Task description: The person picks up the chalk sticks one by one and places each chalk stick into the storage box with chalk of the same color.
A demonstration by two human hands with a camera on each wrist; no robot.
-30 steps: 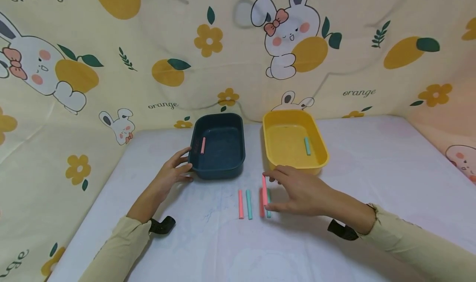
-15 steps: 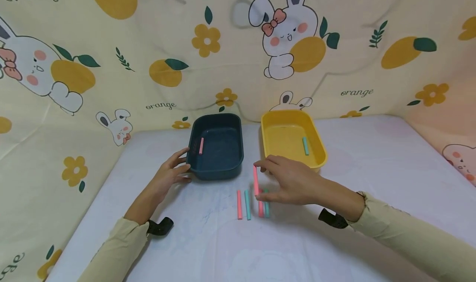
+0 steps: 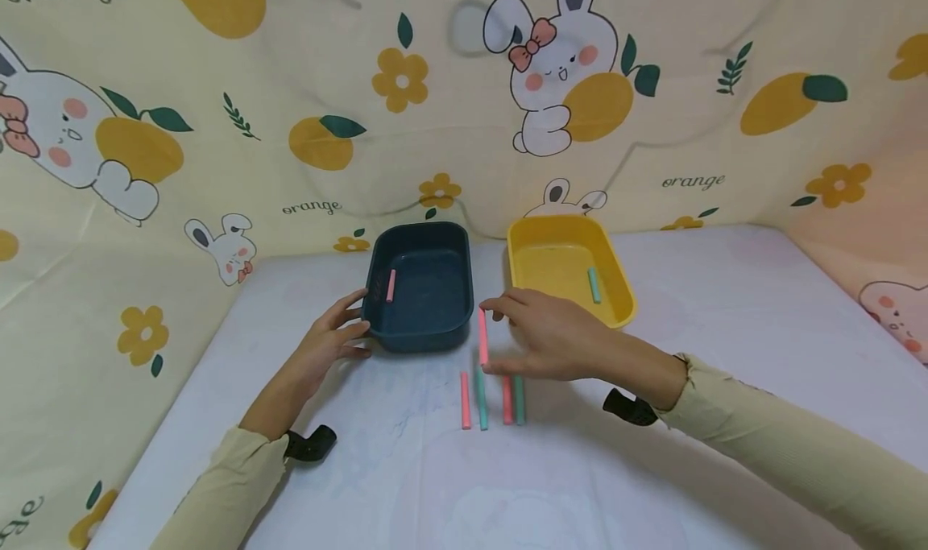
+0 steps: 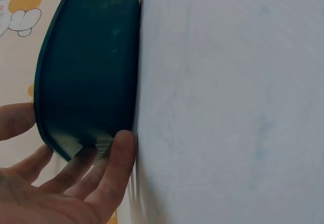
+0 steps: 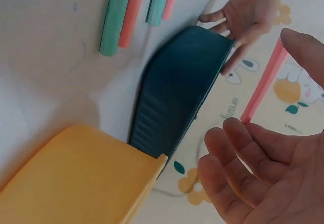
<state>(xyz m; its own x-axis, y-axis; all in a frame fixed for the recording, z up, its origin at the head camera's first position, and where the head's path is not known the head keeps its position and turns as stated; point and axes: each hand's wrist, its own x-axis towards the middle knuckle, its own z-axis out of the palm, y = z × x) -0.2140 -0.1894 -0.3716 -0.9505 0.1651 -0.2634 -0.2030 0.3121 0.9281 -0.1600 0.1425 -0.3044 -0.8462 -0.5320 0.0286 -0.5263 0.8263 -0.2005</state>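
Note:
In the head view my right hand (image 3: 554, 337) pinches a pink chalk stick (image 3: 483, 337) by its two ends, between thumb and fingertip. The chalk is raised above the table, in front of the gap between two bins. My left hand (image 3: 326, 345) touches the left side of the dark blue bin (image 3: 420, 341), its fingers spread along the wall, as the left wrist view also shows. Inside that bin lies one pink chalk stick (image 3: 391, 286). The yellow bin (image 3: 547, 268) holds a teal chalk stick (image 3: 594, 284) and is partly hidden by my right hand.
On the white tabletop (image 3: 406, 485), below my right hand, several chalk sticks lie in a row: pink (image 3: 466, 401), teal (image 3: 482, 405), then another pink (image 3: 507, 401) and teal (image 3: 519, 401). A patterned cloth (image 3: 435, 131) rises behind the bins.
My right hand has lifted the pink chalk off the row and carried it left and away from me, toward the dark blue bin. My left hand stays at the bin.

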